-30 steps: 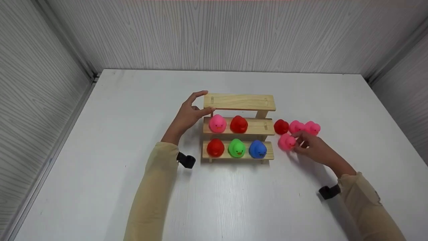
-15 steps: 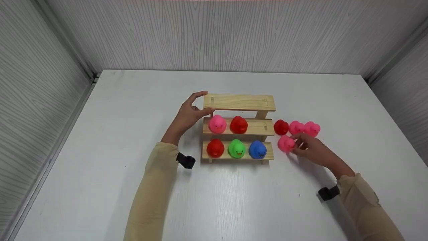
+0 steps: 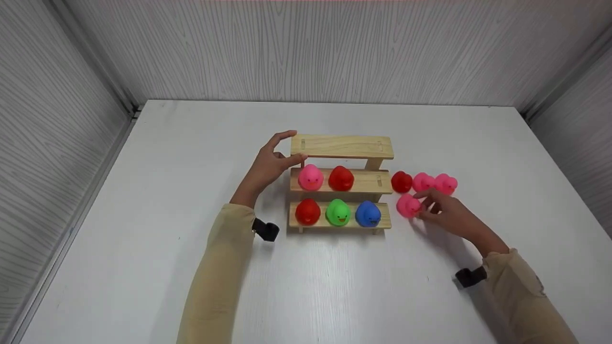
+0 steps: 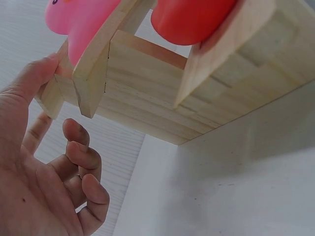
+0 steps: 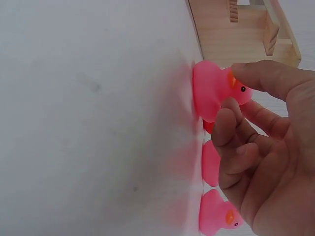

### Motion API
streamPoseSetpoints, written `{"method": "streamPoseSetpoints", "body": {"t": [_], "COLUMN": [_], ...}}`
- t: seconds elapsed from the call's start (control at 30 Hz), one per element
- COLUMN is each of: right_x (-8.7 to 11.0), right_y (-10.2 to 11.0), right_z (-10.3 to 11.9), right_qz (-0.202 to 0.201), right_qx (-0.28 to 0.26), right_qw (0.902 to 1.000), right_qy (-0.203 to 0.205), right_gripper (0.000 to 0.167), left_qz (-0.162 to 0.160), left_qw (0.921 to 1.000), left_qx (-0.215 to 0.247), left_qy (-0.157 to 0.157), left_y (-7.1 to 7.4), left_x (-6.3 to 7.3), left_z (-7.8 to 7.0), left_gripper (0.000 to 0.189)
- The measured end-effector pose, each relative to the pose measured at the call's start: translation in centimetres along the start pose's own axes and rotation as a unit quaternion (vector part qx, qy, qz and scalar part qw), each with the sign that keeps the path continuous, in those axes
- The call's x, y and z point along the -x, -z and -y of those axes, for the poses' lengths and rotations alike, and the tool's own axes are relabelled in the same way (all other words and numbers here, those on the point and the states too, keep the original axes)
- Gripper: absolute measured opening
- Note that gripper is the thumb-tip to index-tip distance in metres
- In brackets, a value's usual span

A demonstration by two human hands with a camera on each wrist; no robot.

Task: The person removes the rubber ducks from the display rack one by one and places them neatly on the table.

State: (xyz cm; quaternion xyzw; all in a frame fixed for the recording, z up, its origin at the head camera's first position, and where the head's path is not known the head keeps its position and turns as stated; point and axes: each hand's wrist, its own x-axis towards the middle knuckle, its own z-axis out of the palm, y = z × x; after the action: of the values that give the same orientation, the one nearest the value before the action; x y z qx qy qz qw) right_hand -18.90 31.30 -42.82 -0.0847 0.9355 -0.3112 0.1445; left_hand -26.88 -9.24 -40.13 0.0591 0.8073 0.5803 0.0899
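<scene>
Table: and here it is, the white table, running out past the left grip and the right grip.
Sleeves: two tan ones, one trailing behind each grip.
Wooden rack: three stepped shelves, standing between the grips, its top end right at the left one.
Left grip: thumb and index finger pinch that top end, the other fingers loosely curled.
Right grip: a pinch here too, thumb at a beak, index finger behind the head!
Pinched pink duck: there in the right grip, upright, base on the table.
Loose trio: just beyond the right grip, a dark red duck by the rack, then two pink ducks.
Middle shelf: right of the left grip's thumb, a shelved pink duck, then a red duck.
Bottom shelf: nearer the person than the left grip, a front red duck, green duck and blue duck, blue closest to the right grip.
</scene>
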Motion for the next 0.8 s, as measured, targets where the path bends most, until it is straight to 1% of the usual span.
{"method": "streamPoseSetpoints", "body": {"t": [0.17, 0.3, 0.4, 0.57, 0.8], "right_x": [0.3, 0.5, 0.5, 0.5, 0.6], "right_y": [0.3, 0.5, 0.7, 0.9, 1.0], "right_z": [0.5, 0.9, 1.2, 2.1, 3.9], "right_qz": [-0.01, -0.018, -0.02, -0.018, -0.028], "right_qx": [-0.005, -0.009, -0.017, -0.038, -0.072], "right_qw": [0.9998, 0.9996, 0.9995, 0.999, 0.9958], "right_qy": [0.014, 0.021, 0.019, 0.013, 0.048], "right_gripper": [0.047, 0.044, 0.041, 0.045, 0.043], "left_qz": [-0.001, -0.001, -0.002, 0.0, 0.003], "left_qw": [1.0, 1.0, 1.0, 1.0, 1.0], "left_qx": [-0.002, -0.002, -0.001, -0.002, 0.004], "left_qy": [0.0, -0.002, 0.0, 0.002, -0.006], "left_y": [0.0, 0.0, 0.0, 0.0, 0.1], "left_x": [-0.1, -0.1, -0.1, 0.0, 0.2], "left_z": [0.0, 0.1, 0.1, 0.1, -0.1], "left_gripper": [0.067, 0.067, 0.067, 0.068, 0.066]}}
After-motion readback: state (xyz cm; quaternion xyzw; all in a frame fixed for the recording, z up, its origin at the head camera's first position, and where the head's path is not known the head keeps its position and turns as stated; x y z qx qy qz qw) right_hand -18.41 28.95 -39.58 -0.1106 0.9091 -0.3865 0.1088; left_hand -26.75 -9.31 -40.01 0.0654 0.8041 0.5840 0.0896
